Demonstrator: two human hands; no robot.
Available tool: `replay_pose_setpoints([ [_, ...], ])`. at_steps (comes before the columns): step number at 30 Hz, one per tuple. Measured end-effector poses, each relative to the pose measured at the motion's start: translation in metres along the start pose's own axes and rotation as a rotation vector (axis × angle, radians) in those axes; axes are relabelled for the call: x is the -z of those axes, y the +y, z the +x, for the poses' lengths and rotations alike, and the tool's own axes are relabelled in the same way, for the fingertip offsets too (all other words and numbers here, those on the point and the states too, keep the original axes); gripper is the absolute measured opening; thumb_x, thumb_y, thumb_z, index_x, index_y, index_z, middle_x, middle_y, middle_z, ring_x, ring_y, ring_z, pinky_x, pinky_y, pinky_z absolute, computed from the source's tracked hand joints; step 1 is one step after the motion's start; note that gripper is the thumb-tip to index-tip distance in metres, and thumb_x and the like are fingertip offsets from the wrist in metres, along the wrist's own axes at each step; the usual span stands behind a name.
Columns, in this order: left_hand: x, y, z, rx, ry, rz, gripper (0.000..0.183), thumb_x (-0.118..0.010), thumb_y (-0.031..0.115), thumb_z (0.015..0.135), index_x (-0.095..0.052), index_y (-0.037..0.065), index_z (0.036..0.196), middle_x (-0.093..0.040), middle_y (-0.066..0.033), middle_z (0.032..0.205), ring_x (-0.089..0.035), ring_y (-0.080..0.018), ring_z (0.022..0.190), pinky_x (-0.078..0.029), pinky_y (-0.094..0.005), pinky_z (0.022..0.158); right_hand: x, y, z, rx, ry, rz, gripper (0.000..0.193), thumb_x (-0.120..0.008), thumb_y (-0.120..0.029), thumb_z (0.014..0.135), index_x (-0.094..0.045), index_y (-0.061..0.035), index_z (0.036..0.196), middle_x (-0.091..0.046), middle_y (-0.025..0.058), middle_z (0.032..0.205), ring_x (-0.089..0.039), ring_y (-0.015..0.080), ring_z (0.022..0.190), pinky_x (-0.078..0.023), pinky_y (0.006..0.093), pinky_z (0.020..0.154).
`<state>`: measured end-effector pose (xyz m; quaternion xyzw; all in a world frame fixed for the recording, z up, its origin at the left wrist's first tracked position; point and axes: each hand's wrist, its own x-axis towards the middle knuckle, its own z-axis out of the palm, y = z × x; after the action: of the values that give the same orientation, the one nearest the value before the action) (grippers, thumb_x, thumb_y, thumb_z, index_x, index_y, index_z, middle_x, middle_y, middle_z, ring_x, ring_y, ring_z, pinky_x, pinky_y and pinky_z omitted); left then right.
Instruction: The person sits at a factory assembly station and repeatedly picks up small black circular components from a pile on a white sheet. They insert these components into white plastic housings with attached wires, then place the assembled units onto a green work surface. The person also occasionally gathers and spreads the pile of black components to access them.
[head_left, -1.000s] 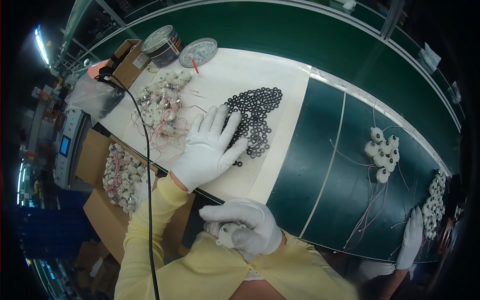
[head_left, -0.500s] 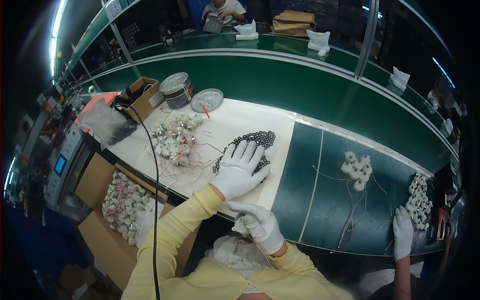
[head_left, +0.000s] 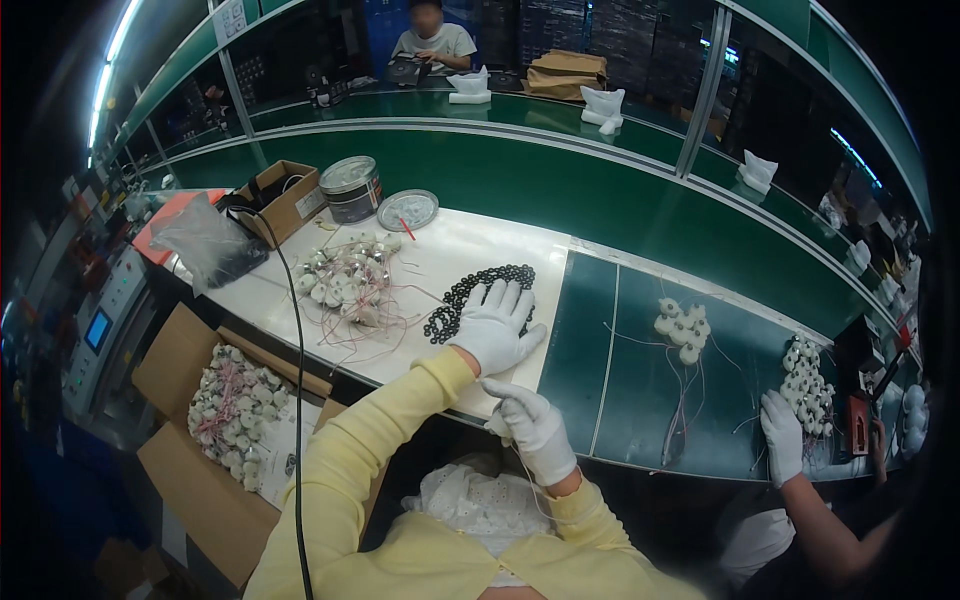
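My left hand (head_left: 497, 325), in a white glove, lies with fingers spread over a patch of small black rings (head_left: 462, 290) on the white tabletop. It hides some of the rings, and whether one is under a fingertip cannot be made out. Closer to my body, off the table's front edge, my right hand (head_left: 538, 432) is closed on a small white motor (head_left: 497, 420) with a thin wire hanging below. Most of that motor is hidden by the gloved fingers. Left of the rings is a heap of similar white motors (head_left: 345, 280) with pink wires.
An open carton (head_left: 170, 450) of motors stands lower left, with a black cable (head_left: 298, 400) crossing in front. A tin (head_left: 350, 190) and its lid (head_left: 408, 210) stand behind. On the green mat (head_left: 640, 400) are two motor groups; a co-worker's gloved hand (head_left: 782, 438) touches the right one.
The whole view has shifted a little. My left hand has slid right across the rings. My right hand has turned, so its fingers now cover more of the motor.
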<state>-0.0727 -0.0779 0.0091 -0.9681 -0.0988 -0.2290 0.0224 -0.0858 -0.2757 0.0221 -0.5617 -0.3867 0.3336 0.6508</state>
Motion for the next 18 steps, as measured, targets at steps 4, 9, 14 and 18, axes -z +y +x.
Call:
replay_pose_setpoints([
  [4,-0.004,0.0,0.0,-0.009,0.015,0.036,0.057,-0.048,0.051,0.097,-0.061,0.006,0.13,-0.06,-0.0179,0.137,-0.052,-0.033,0.13,-0.034,-0.051,0.11,-0.004,0.001,0.0,0.083,0.013,-0.09,0.032,-0.059,-0.023,0.106,-0.068,-0.006,0.132,-0.064,0.001,0.084,-0.063,0.0086,0.073,-0.051,0.0257,0.069],
  [9,0.001,0.001,0.002,-0.026,-0.025,0.036,0.06,-0.047,0.052,0.098,-0.059,0.006,0.135,-0.057,-0.0205,0.139,-0.049,-0.038,0.133,-0.03,-0.0547,0.115,-0.009,-0.004,0.002,0.043,0.025,-0.099,0.033,-0.059,-0.025,0.107,-0.068,-0.0058,0.131,-0.067,0.0013,0.084,-0.062,0.0074,0.071,-0.051,0.025,0.066],
  [14,-0.003,0.004,0.009,0.005,-0.032,0.074,0.066,-0.045,0.057,0.098,-0.057,0.006,0.139,-0.055,-0.0212,0.144,-0.046,-0.0383,0.138,-0.025,-0.0551,0.119,-0.007,0.001,0.004,-0.026,0.045,-0.093,0.035,-0.058,-0.032,0.107,-0.07,-0.0079,0.129,-0.063,-0.0023,0.081,-0.052,0.0025,0.064,-0.044,0.0209,0.056],
  [18,-0.007,0.012,0.013,0.048,-0.085,0.022,0.073,-0.041,0.062,0.099,-0.053,0.006,0.145,-0.05,-0.0222,0.15,-0.042,-0.0382,0.142,-0.023,-0.054,0.121,-0.003,0.008,0.004,-0.015,0.063,-0.032,0.039,-0.055,-0.036,0.108,-0.07,-0.0069,0.128,-0.062,-0.0043,0.08,-0.052,0.0025,0.065,-0.043,0.0193,0.056],
])
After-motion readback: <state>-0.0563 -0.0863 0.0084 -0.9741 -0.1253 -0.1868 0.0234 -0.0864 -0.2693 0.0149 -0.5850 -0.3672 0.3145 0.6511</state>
